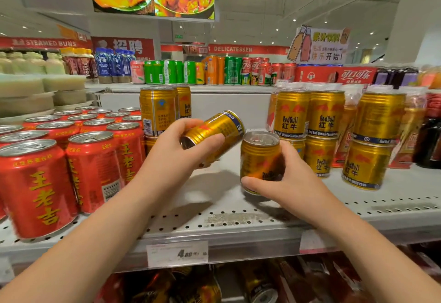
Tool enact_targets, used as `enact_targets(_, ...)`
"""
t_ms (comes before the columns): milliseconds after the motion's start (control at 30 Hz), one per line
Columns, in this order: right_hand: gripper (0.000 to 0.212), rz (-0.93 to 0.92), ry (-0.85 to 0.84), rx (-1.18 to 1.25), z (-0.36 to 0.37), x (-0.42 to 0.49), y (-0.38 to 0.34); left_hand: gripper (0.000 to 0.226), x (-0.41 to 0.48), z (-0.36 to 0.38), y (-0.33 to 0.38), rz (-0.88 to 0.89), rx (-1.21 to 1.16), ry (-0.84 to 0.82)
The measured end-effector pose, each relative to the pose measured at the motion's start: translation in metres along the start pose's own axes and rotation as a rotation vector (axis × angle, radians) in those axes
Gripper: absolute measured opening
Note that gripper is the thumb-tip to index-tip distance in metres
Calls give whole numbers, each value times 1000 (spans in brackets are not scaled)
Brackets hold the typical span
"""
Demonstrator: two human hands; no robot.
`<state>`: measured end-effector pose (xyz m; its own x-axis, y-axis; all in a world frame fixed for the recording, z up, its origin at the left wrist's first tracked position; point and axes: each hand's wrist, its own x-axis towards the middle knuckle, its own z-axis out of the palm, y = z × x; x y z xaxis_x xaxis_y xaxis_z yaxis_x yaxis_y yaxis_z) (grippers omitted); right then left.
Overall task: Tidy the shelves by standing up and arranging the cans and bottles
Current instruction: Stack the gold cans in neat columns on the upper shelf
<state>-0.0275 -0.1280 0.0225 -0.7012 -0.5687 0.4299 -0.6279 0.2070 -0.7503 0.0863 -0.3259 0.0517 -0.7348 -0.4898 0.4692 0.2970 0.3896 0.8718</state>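
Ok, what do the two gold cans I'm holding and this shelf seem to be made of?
The tilted gold can and the upright gold can look like metal: glossy gold print, ribbed walls, a bare silvery lid on the upright one. The shelf looks like painted sheet metal: matte pale grey, punched with rows of holes.

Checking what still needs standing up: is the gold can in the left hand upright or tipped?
Tipped. The gold can slants nearly sideways in the left hand, one end low at left, the other raised rightward.
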Motion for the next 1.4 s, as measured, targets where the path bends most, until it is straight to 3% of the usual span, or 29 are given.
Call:
enact_targets(167,62,6,-28,-14,-6,3,15,56,7,23,4,-47,-76,-22)
enact_targets(400,68,-11,-98,29,-4,2,19,78,24,28,30,87,150,81)
enact_targets(767,67,1,-42,-86,3,-2,22,73,46,55,64,173,237,-60)
enact_targets(933,82,-10,71,-258,6,0,23,94,52,59,59,116,245,-196)
enact_targets(1100,91,-28,132,-270,6,-2,24,87,48,66,52,90,243,-218)
enact_targets(1233,82,-37,207,-237,6,-7,25,76,40,63,40,71,376,-312)
enact_targets(1400,74,-30,272,-263,4,-10,26,72,43,62,28,40,324,-323)
